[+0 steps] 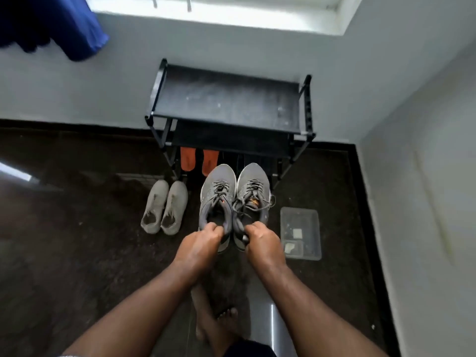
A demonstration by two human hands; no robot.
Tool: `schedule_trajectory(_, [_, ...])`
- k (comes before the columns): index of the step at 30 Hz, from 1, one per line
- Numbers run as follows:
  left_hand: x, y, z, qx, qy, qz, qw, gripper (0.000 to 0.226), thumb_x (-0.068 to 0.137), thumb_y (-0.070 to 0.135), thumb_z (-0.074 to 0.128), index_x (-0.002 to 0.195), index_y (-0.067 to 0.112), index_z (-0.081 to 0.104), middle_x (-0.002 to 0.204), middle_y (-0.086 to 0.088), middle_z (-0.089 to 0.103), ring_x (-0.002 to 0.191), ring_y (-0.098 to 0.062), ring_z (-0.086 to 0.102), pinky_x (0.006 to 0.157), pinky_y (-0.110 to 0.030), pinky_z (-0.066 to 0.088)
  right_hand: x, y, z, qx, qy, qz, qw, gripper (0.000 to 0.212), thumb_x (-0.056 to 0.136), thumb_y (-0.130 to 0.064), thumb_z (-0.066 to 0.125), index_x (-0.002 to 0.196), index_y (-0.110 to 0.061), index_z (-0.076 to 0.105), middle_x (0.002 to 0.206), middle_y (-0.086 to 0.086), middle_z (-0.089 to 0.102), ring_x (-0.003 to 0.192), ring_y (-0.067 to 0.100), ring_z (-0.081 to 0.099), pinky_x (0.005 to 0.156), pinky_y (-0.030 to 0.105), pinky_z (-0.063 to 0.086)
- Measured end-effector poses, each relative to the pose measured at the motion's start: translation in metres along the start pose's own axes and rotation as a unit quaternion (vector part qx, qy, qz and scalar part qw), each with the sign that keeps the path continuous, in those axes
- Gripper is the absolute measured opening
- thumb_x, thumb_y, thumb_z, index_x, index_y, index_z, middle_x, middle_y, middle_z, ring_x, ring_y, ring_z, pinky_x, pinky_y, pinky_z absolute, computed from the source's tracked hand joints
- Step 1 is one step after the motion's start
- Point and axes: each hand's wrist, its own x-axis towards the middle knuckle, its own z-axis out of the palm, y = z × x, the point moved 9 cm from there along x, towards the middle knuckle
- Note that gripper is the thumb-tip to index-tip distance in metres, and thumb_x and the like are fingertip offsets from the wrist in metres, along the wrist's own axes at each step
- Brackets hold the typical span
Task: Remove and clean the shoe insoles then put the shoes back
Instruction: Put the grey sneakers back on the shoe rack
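Note:
Two dark grey laced sneakers are held side by side above the floor, toes pointing at the rack. My left hand (198, 243) grips the heel collar of the left grey sneaker (218, 194). My right hand (262, 240) grips the heel of the right grey sneaker (253, 189). Two orange insoles (187, 158) stand leaning under the black shoe rack (226, 104), just beyond the sneakers' toes. A pair of light beige shoes (164, 206) sits on the floor to the left.
A clear plastic tray (301, 233) lies on the dark floor to the right of my right hand. A white wall closes the right side. Blue cloth (51, 24) hangs at upper left. My bare foot (213, 320) stands below my hands.

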Motion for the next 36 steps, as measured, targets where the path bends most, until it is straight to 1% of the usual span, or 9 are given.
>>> schedule_trajectory(4, [0.017, 0.032, -0.059, 0.002, 0.059, 0.019, 0.998, 0.02, 0.092, 0.018, 0.054, 0.111, 0.023, 0.05, 0.109, -0.002, 0.054, 0.088, -0.032, 0.069, 0.058, -0.042, 0.043, 0.015, 0.005, -0.07, -0.002, 0.048, -0.005, 0.999, 0.01, 0.082, -0.018, 0.057, 0.089, -0.018, 0.064, 0.089, 0.001, 0.059, 0.077, 0.03, 0.061, 0.061, 0.038, 0.046])
schedule_trajectory(8, [0.055, 0.052, -0.109, -0.004, 0.098, 0.025, 0.995, 0.025, 0.095, 0.02, 0.051, 0.12, 0.024, 0.051, 0.115, -0.001, 0.056, 0.092, -0.032, 0.069, 0.065, -0.043, 0.052, 0.051, 0.012, -0.127, -0.008, 0.093, -0.004, 0.996, 0.012, 0.082, -0.014, 0.061, 0.09, -0.018, 0.069, 0.09, 0.001, 0.062, 0.079, 0.029, 0.062, 0.062, 0.035, 0.046])
schedule_trajectory(12, [0.118, 0.064, -0.157, -0.009, 0.134, 0.024, 0.991, 0.026, 0.095, 0.015, 0.051, 0.12, 0.023, 0.053, 0.116, -0.002, 0.057, 0.093, -0.033, 0.069, 0.065, -0.042, 0.051, 0.113, 0.028, -0.171, -0.009, 0.112, 0.003, 0.994, 0.021, 0.083, -0.01, 0.057, 0.097, -0.02, 0.069, 0.096, -0.002, 0.062, 0.084, 0.026, 0.062, 0.067, 0.034, 0.052])
schedule_trajectory(16, [0.199, 0.065, -0.189, -0.004, 0.151, 0.003, 0.988, 0.028, 0.094, 0.013, 0.052, 0.12, 0.024, 0.053, 0.116, -0.002, 0.056, 0.093, -0.033, 0.069, 0.065, -0.041, 0.048, 0.195, 0.052, -0.2, -0.01, 0.125, 0.0, 0.992, 0.02, 0.084, -0.011, 0.056, 0.097, -0.02, 0.069, 0.097, -0.002, 0.062, 0.085, 0.026, 0.062, 0.067, 0.033, 0.049])
schedule_trajectory(20, [0.267, 0.059, -0.199, -0.005, 0.156, -0.01, 0.988, 0.025, 0.096, 0.013, 0.049, 0.119, 0.023, 0.053, 0.116, -0.003, 0.055, 0.095, -0.034, 0.068, 0.065, -0.041, 0.046, 0.26, 0.071, -0.205, -0.006, 0.115, -0.001, 0.993, 0.019, 0.087, -0.012, 0.055, 0.098, -0.019, 0.068, 0.098, -0.002, 0.061, 0.084, 0.025, 0.061, 0.066, 0.033, 0.052])
schedule_trajectory(24, [0.302, 0.05, -0.194, -0.005, 0.153, -0.021, 0.988, 0.028, 0.095, 0.012, 0.05, 0.121, 0.023, 0.054, 0.117, -0.004, 0.056, 0.093, -0.035, 0.067, 0.066, -0.042, 0.046, 0.289, 0.088, -0.193, -0.008, 0.103, 0.006, 0.995, 0.02, 0.087, -0.009, 0.054, 0.098, -0.019, 0.069, 0.097, -0.002, 0.06, 0.082, 0.024, 0.061, 0.066, 0.035, 0.054])
schedule_trajectory(29, [0.317, 0.042, -0.183, -0.005, 0.134, -0.04, 0.99, 0.026, 0.097, 0.012, 0.049, 0.121, 0.022, 0.053, 0.116, -0.003, 0.053, 0.094, -0.034, 0.067, 0.063, -0.038, 0.037, 0.296, 0.096, -0.178, 0.004, 0.083, 0.01, 0.996, 0.027, 0.086, -0.005, 0.054, 0.102, -0.018, 0.07, 0.1, -0.003, 0.061, 0.086, 0.022, 0.06, 0.071, 0.036, 0.054])
schedule_trajectory(33, [0.318, 0.045, -0.183, -0.001, 0.119, -0.037, 0.992, 0.028, 0.097, 0.012, 0.05, 0.123, 0.021, 0.051, 0.118, -0.003, 0.051, 0.095, -0.032, 0.066, 0.063, -0.037, 0.037, 0.297, 0.097, -0.176, 0.004, 0.091, 0.014, 0.996, 0.031, 0.083, -0.001, 0.055, 0.102, -0.02, 0.07, 0.099, -0.005, 0.061, 0.088, 0.021, 0.059, 0.074, 0.034, 0.054])
schedule_trajectory(36, [0.317, 0.046, -0.182, -0.026, 0.105, -0.019, 0.994, 0.032, 0.094, 0.009, 0.055, 0.123, 0.02, 0.049, 0.119, -0.003, 0.05, 0.097, -0.032, 0.066, 0.065, -0.039, 0.04, 0.297, 0.094, -0.173, -0.006, 0.091, 0.028, 0.995, 0.033, 0.084, -0.001, 0.055, 0.107, -0.02, 0.068, 0.106, -0.005, 0.061, 0.094, 0.022, 0.059, 0.078, 0.034, 0.053])
